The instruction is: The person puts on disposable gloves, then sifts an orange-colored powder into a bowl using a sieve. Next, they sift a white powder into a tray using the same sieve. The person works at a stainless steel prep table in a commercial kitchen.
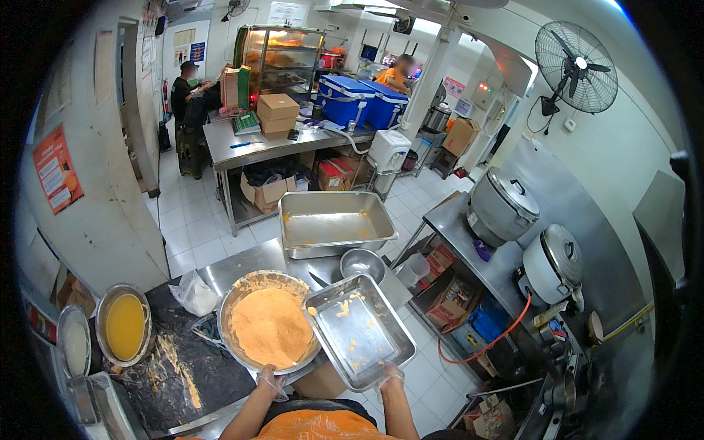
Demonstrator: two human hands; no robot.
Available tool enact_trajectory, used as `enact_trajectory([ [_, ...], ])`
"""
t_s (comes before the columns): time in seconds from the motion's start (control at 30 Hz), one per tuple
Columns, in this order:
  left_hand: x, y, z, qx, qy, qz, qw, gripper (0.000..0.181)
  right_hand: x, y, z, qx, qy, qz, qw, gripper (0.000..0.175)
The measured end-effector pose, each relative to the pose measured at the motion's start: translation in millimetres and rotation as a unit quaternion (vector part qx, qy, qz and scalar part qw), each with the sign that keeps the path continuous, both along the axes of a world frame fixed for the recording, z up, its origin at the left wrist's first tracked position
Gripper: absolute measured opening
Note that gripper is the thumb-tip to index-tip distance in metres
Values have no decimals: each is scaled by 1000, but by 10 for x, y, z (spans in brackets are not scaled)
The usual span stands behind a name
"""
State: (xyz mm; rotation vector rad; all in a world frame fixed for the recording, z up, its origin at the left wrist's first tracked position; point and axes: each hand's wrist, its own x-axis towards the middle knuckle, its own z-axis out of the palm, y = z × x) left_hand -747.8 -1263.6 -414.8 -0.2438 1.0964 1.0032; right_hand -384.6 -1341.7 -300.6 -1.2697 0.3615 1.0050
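Note:
My left hand (pixel 271 379), in a clear plastic glove, is at the near rim of a round metal bowl (pixel 225 316) of orange breading powder (pixel 269 327). My gloved right hand (pixel 391 374) grips the near right edge of a rectangular metal tray (pixel 360 330) with orange smears. The tray tilts beside the bowl, its near end over the table edge. Behind them lie a deep steel pan (pixel 335 223), a small empty metal bowl (pixel 363 264) and a dark blade (pixel 318 279). A tied clear plastic bag (pixel 195 293) rests left of the powder bowl.
At the left stand a pot of yellow liquid (pixel 124 327), a pot of whitish liquid (pixel 74 341) and metal containers (pixel 110 407). Large rice cookers (pixel 503 206) stand on a side table (pixel 459 228) at the right. Two people (pixel 184 99) work farther back, near blue cooler boxes (pixel 344 100).

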Motion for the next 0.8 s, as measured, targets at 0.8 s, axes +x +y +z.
enact_trajectory([
  [0.8, -22, -49, 123, 34, 41, -49, 997, 37, 491, -198, -1079, 46, 114, -7, 992, 27],
])
